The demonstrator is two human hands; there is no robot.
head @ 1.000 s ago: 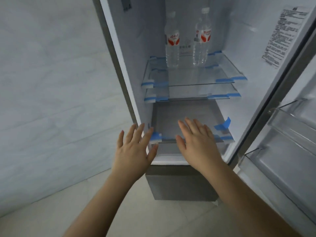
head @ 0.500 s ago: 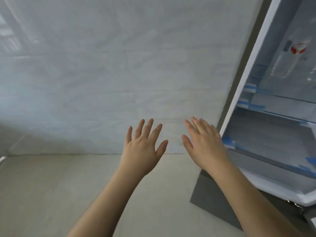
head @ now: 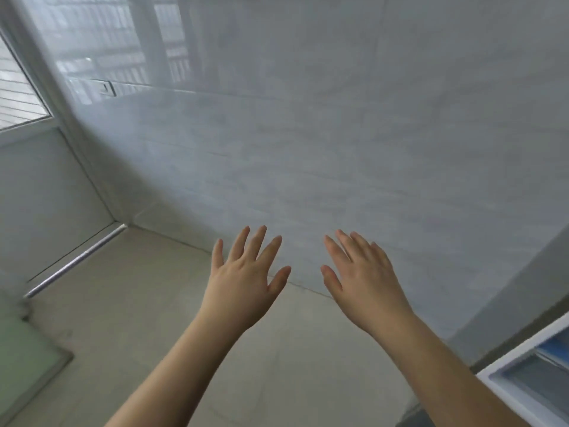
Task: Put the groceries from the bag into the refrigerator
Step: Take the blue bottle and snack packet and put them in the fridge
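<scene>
Both hands are up in front of the person and neither one carries anything. The left hand (head: 246, 278) has its fingers spread and straight, palm facing away; the right hand (head: 363, 282) is the same, fingers loose and extended, grasping nothing. They hang side by side in the air over the floor (head: 129, 303), touching nothing, with the pale tiled wall (head: 308, 149) behind them.

The refrigerator (head: 523, 365) only just shows: a white edge and a sliver of its blue-taped inside, down at the bottom right corner of the view, beside the right forearm. How full it is cannot be told from this sliver.

And the bag? Not in sight. No groceries either. A window (head: 18, 94) and a sliding door track (head: 74, 260) sit off to the left, with a greenish panel (head: 27, 359) near the floor's left edge.

So my read is that we're between items: nothing in hand, the gaze off the fridge, most likely looking for the bag. Fetching, carrying and shelving are all ahead for whatever remains.
</scene>
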